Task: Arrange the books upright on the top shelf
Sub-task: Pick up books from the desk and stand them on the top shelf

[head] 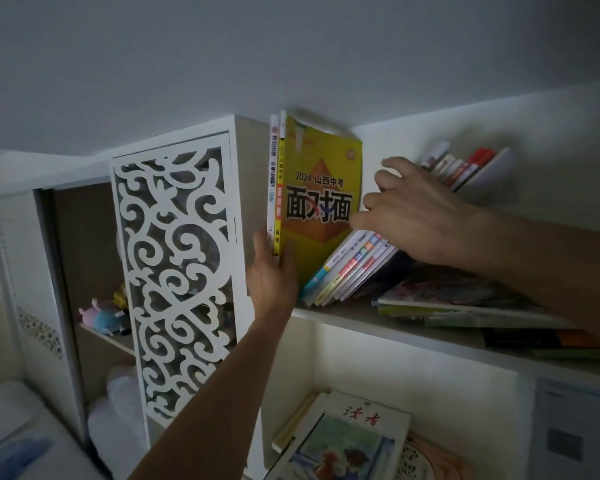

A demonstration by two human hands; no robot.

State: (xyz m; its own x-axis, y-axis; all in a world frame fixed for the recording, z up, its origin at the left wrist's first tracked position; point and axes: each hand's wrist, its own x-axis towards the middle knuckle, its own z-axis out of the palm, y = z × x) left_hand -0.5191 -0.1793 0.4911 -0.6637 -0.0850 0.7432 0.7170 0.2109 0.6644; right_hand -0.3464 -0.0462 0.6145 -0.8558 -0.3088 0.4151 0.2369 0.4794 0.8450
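Observation:
A yellow book stands upright at the left end of the top shelf, beside a thin white book. My left hand holds the lower spines of these two, thumb on the yellow cover. Several thin books lean slanted against the yellow book. My right hand hovers over the leaning books with fingers spread, touching the yellow book's right edge. More books lie flat on the shelf under my right forearm.
A white fretwork panel stands left of the shelf, with soft toys behind it. Markers and pens sit in a white holder at the back right. A magazine lies on the lower shelf.

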